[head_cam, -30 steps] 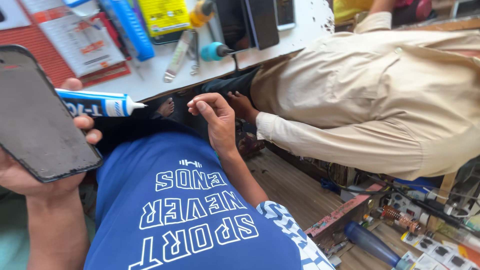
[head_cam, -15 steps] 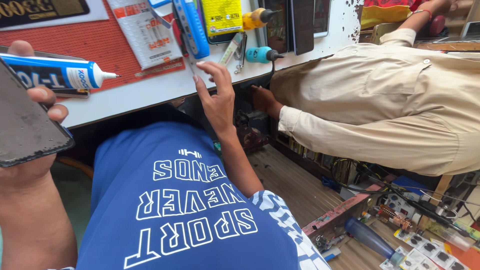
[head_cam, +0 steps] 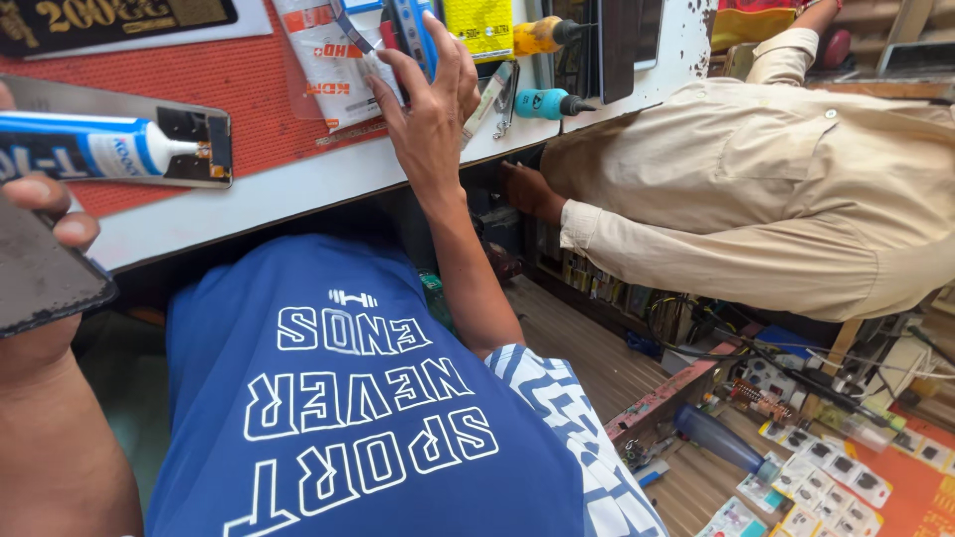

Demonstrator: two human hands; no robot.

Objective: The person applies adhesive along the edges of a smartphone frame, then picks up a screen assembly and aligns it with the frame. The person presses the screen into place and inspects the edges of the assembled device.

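Left hand [head_cam: 45, 239] grips one dark phone panel [head_cam: 40, 278] plus one blue-white glue tube [head_cam: 90, 149]; right hand [head_cam: 428, 109] spread open on bench tools; two screwdrivers [head_cam: 552, 102] nearby.

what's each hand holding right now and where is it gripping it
The left hand holds a dark flat panel by its edge and a blue-and-white glue tube. The right hand rests on tools on the white bench; no clear grip shows.

Single head-worn view, steeply downward and close over workbench edge [head_cam: 298, 189] and lap.
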